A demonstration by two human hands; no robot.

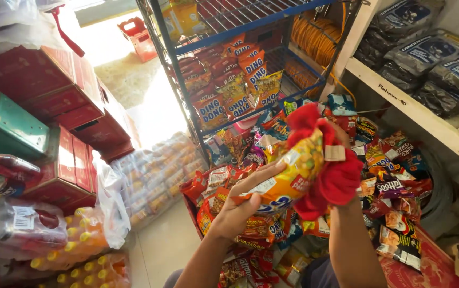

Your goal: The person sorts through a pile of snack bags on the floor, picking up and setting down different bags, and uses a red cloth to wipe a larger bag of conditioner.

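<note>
Over a red crate (192,205) heaped with snack bags: left hand (240,205) clenched on a yellow-orange snack packet (288,173), thumb across its face, held up just above the heap. Right hand (341,144) mostly buried in a red cloth (331,170), gripping the cloth and pressing it against the packet's right side; fingers hidden, but plainly closed on the fabric. Best done, judging by the pose, with the packet kept taut and steady by the left hand while the cloth passes flat across one face, then the other, with a light squeeze so the bag does not burst. Behind, close: blue wire rack (187,90) hung with more snack bags. At right, white shelf (416,114) with dark pouches. At left, stacked red cartons (64,90) and wrapped bottles (80,242). Little elbow room between rack and shelf.
</note>
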